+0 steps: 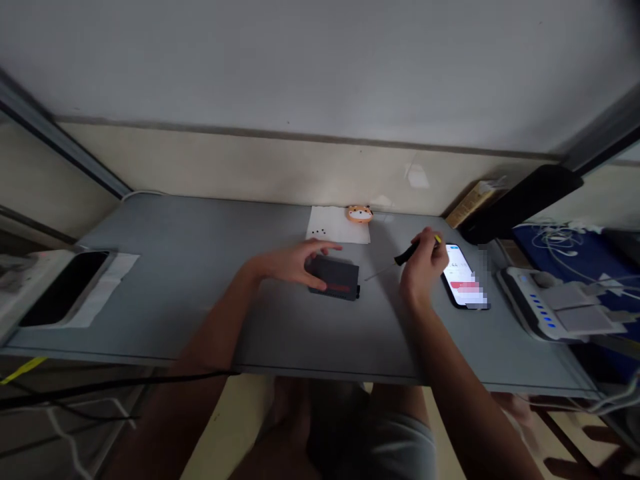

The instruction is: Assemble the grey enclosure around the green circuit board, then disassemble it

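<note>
box (336, 275) on desk (173, 267), long axis roughly nine-to-three, at four o'clock from nearer left hand (293, 260), fingers spread; right hand (424, 265) clasps screwdriver (404, 255), tip just off box's three-o'clock end.

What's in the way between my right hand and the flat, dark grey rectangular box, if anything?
Nothing visible blocks your right hand from the flat, dark grey rectangular box; only the black-handled screwdriver it holds points its thin shaft into the gap. Your left hand is at the box's left end.
</note>
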The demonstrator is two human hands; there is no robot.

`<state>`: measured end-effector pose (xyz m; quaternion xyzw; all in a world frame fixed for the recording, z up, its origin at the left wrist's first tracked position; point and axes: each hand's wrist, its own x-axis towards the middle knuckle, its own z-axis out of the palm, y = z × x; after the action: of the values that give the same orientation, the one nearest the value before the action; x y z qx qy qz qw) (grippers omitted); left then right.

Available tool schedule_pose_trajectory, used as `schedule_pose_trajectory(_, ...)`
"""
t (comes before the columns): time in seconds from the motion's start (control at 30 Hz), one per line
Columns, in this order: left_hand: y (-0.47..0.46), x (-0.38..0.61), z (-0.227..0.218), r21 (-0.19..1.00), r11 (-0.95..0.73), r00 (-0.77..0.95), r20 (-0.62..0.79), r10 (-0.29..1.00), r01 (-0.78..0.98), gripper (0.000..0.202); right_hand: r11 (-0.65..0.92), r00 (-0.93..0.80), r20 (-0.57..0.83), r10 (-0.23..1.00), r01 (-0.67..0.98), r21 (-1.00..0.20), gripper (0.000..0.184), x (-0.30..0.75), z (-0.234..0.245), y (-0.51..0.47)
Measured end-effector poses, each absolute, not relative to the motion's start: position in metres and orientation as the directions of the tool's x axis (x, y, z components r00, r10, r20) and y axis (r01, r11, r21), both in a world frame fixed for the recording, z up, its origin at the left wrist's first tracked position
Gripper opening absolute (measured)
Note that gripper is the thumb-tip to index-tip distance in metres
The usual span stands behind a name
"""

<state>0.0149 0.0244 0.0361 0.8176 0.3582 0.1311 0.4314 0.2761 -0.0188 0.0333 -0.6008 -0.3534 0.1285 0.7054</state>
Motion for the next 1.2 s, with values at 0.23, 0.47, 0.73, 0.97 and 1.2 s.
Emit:
schedule_pose_trajectory(0.23,0.012,0.046,0.02,0.739,-0.414,0.614,0.002,0.789,0.531,0.06,0.288,0.482,0.583,0.654,0.555,-0.781,0.042,0.265,0.034,-0.04)
schedule_pose_trajectory(0.47,0.014,0.047,0.019,0.745,-0.412,0.603,0.018,0.798,0.524,0.058,0.483,0.365,0.764,0.532,0.609,-0.628,0.031,0.263,0.024,-0.044)
schedule_pose_trajectory(0.73,0.026,0.033,0.02,0.858,-0.321,0.624,0.001,0.781,0.4,0.041,0.68,0.143,0.777,0.613,0.405,-0.612,0.02,0.232,0.017,-0.051)
schedule_pose_trajectory(0.97,0.02,0.044,0.023,0.835,-0.298,0.537,0.003,0.843,0.463,0.05,0.63,0.063,0.743,0.666,0.486,-0.606,0.025,0.236,0.017,-0.049)
schedule_pose_trajectory(1.2,0.022,0.04,0.02,0.741,-0.384,0.494,0.082,0.866,0.55,0.043,0.489,0.33,0.685,0.65,0.509,-0.709,0.039,0.25,0.024,-0.039)
